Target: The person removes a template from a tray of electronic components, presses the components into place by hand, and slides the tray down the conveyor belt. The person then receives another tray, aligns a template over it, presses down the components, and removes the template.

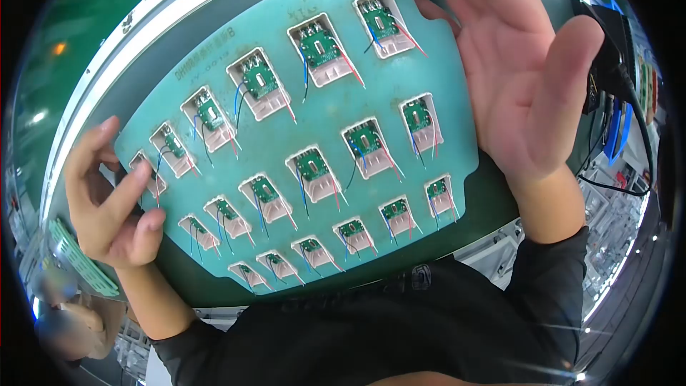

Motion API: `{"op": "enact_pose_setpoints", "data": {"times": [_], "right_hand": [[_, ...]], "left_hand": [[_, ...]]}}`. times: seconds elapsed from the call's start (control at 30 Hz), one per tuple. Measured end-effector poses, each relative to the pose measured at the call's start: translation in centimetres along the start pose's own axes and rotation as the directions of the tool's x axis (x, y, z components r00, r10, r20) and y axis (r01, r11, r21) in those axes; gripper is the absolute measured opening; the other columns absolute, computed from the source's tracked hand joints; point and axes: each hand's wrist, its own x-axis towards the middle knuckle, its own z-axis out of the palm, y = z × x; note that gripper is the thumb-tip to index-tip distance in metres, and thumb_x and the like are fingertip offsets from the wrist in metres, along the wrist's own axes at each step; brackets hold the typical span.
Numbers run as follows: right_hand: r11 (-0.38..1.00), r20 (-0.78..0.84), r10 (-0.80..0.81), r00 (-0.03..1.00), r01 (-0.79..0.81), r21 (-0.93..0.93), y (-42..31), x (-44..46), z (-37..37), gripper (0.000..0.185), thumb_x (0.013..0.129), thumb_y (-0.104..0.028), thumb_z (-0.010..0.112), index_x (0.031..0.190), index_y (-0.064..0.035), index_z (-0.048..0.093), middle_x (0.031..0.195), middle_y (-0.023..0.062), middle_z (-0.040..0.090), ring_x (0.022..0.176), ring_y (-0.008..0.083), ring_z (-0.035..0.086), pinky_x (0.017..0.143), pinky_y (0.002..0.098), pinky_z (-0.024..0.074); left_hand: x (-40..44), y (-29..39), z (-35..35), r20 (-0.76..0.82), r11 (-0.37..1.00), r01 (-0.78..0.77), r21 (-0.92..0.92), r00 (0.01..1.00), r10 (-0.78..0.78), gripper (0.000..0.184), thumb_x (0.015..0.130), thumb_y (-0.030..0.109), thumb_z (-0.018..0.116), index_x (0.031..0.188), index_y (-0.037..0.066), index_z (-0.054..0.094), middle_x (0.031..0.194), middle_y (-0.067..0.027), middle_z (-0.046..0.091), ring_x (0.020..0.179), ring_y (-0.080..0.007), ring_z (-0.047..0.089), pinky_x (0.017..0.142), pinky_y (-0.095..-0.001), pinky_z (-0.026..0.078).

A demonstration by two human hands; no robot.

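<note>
A large teal-green tray [271,146] with rows of rectangular pockets fills the middle of the view, its right side looking closer to me. In each pocket sits a pale plastic housing [271,106] with a small green circuit board [259,80]. Blue, black, red and white wires [350,71] stick out of them. My left hand [114,204] is curled at the tray's left edge, some fingertips over the corner pocket. My right hand [511,75] is at the upper right edge, palm along the rim, fingers partly hidden behind it, thumb standing away from the tray.
A dark green work surface [493,204] lies beneath, with a white rail [93,78] along the far side. On the right are a black device [607,57], a black cable [643,143] and blue bins [616,129]. A green slotted rack [82,257] and another person [78,322] are at lower left.
</note>
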Motion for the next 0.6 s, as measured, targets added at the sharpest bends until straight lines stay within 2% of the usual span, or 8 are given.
{"op": "enact_pose_setpoints", "data": {"times": [0.1,0.33,0.43,0.53,0.6], "right_hand": [[0.999,-0.015,-0.002,1.0,0.001,-0.043,-0.2,-0.2,0.1,0.098,0.097,-0.078,0.019,0.145,0.0044,0.042,0.148,0.0198,0.046,0.138,0.0306,0.042,0.119,0.0472,0.0261],[0.99,-0.05,-0.006,0.999,-0.002,-0.142,-0.6,-0.5,0.4,0.096,0.099,-0.075,0.019,0.144,0.0057,0.042,0.148,0.0231,0.045,0.139,0.0325,0.041,0.119,0.0474,0.0265],[0.984,-0.063,-0.006,0.998,-0.005,-0.181,-0.7,-0.5,0.5,0.094,0.1,-0.074,0.019,0.144,0.0062,0.043,0.149,0.0245,0.045,0.14,0.0333,0.041,0.119,0.0475,0.0267],[0.976,-0.078,-0.012,0.997,-0.005,-0.218,-0.8,-0.6,0.6,0.093,0.101,-0.072,0.019,0.144,0.0068,0.043,0.149,0.0259,0.044,0.141,0.034,0.041,0.12,0.0476,0.0268],[0.969,-0.091,-0.014,0.996,-0.009,-0.248,-0.9,-0.6,0.6,0.093,0.101,-0.071,0.019,0.144,0.0072,0.043,0.149,0.0268,0.044,0.141,0.0346,0.041,0.12,0.0477,0.0269]], "left_hand": [[-0.2,0.1,-0.1,-0.017,1.0,-0.004,-0.003,1.0,0.004,0.034,0.09,0.028,0.072,0.103,-0.003,0.075,0.127,-0.0369,0.059,0.098,-0.0357,0.06,0.075,-0.0358,0.047],[-1.7,0.2,0.3,-0.221,0.966,0.256,-0.018,0.942,-0.254,0.016,0.091,0.005,0.071,0.1,-0.007,0.066,0.128,-0.0319,0.06,0.109,-0.0343,0.063,0.095,-0.0426,0.052],[-1.6,0.4,0.3,-0.207,0.946,0.324,-0.01,0.925,-0.319,0.014,0.092,0.005,0.071,0.099,-0.007,0.067,0.129,-0.032,0.06,0.11,-0.0337,0.062,0.096,-0.0425,0.052],[-1.5,0.3,0.3,-0.21,0.947,0.317,-0.05,0.924,-0.321,0.022,0.092,0.012,0.072,0.101,-0.007,0.067,0.13,-0.0332,0.059,0.113,-0.0339,0.062,0.096,-0.0427,0.052],[-0.6,0.7,0.6,-0.171,0.966,0.241,-0.093,0.952,-0.254,0.026,0.096,0.016,0.068,0.107,-0.008,0.067,0.133,-0.034,0.056,0.116,-0.0352,0.06,0.101,-0.0445,0.048]]}}
